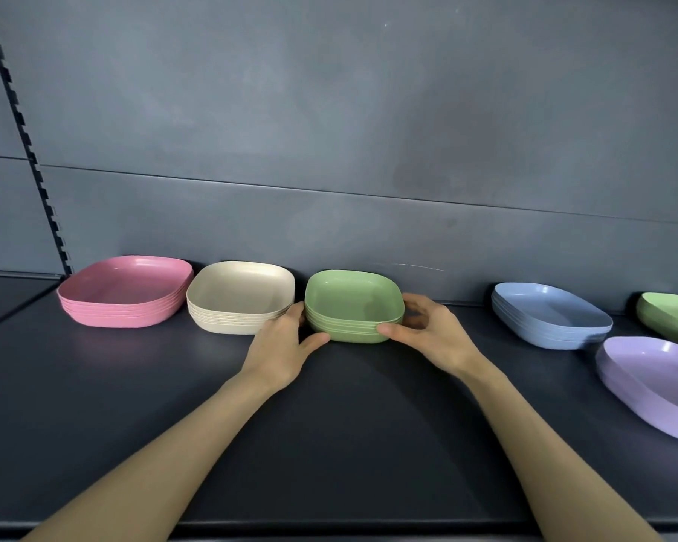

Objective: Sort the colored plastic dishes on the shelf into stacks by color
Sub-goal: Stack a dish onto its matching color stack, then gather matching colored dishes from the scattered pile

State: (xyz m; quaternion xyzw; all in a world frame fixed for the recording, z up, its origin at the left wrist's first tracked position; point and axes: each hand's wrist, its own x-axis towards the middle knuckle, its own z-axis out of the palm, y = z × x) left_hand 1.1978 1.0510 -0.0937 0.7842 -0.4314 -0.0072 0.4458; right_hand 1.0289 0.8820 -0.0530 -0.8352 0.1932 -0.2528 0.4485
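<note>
Green stack (354,307) (on the shelf (329,424)) gripped by left hand (278,350) and right hand (431,334).

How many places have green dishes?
2. One green stack sits mid-shelf, held between the left hand and right hand; one green dish is far right, cut off, so more may hide.

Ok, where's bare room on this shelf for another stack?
Bare: the back strip between green stack and blue stack, right of the right hand; the shelf in front of pink stack and cream stack. Crowded: the right end, where blue stack, purple dish and green dish cluster.
</note>
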